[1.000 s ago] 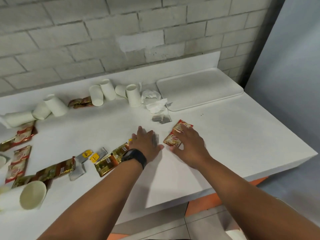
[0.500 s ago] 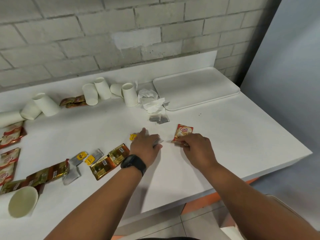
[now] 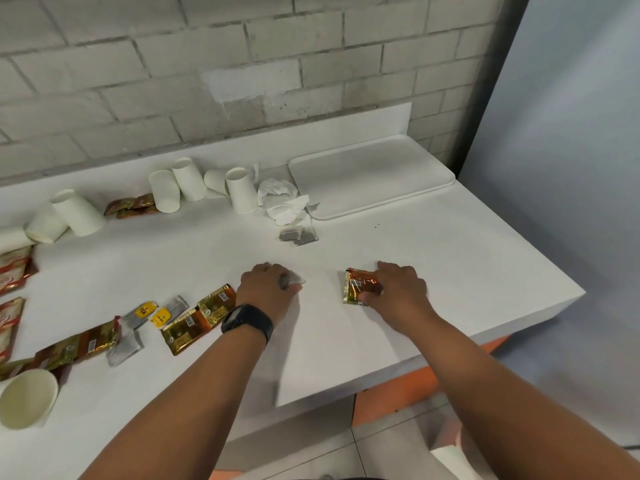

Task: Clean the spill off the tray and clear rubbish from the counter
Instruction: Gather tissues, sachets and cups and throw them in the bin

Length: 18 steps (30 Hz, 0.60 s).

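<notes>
Both hands work low over the white counter [image 3: 433, 271], gathering litter toward its front edge. The right hand [image 3: 398, 289] is closed on a gold-and-red foil sachet [image 3: 358, 287], thumb under its near edge and fingers curled over the far side, so the packet lies pinched flat against the surface, probably to slide or peel it up. The left hand [image 3: 268, 289], with a black watch [image 3: 247, 322] on the wrist, is cupped over a small translucent tea bag [image 3: 294, 279] whose corner pokes out past the fingers; whether it is truly gripped or only covered, I cannot tell. The white tray [image 3: 374, 178] sits well apart at the back right corner against the brick wall, and its surface looks clean from here, with no spill I can make out. Just beside its left edge lie crumpled tissues [image 3: 282, 202] and two used tea bags [image 3: 298, 234]. Paper cups [image 3: 239, 190], upright and tipped, line the back, with more sachets [image 3: 197, 320] and yellow-tagged tea bags [image 3: 145, 311] strewn left. The rubbish clearing seems barely begun; most litter remains, and thin foil lying flat may resist being picked up.
</notes>
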Available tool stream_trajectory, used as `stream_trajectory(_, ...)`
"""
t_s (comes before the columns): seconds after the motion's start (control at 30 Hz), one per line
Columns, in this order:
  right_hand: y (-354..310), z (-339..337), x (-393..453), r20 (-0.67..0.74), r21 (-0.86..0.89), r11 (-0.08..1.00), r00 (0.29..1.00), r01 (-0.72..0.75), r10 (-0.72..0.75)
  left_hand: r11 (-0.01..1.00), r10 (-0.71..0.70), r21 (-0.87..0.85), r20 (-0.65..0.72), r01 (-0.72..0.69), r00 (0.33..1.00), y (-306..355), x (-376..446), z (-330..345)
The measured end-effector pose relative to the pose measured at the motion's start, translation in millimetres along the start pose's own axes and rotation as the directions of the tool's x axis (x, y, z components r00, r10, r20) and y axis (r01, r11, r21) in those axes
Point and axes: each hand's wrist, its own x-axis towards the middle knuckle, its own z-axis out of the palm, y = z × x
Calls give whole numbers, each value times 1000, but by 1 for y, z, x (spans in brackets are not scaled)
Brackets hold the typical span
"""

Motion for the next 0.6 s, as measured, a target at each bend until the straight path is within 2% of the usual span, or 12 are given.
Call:
stream_trajectory(0.17, 7, -5, -13, 0, 9, 1000, 1000, 1, -1, 982, 14, -190, -15, -17, 1000, 28, -14, -4)
stream_trajectory(0.23, 19, -5, -19, -12, 136, 990, 999, -28, 30, 959, 25, -283, -10, -27, 1000, 42, -25, -3)
stream_trajectory(0.3, 33, -5, -26, -44, 336, 941, 997, -41, 59, 928, 36, -370, -10, -37, 999, 57, -36, -1)
stream_trajectory(0.4, 58, -11, -42, -92, 564, 825, 992, -23, 91, 887, 65, -457, -17, -66, 998, 86, -54, 0)
stream_trajectory(0.5, 86, -20, -64, -141, 800, 601, 972, 0, 187, 849, 165, -510, 6, -139, 986, 126, -78, 4)
stream_trajectory(0.6, 121, -25, -84, -200, 907, 419, 917, 40, 346, 808, 308, -539, 41, -238, 951, 164, -104, 16)
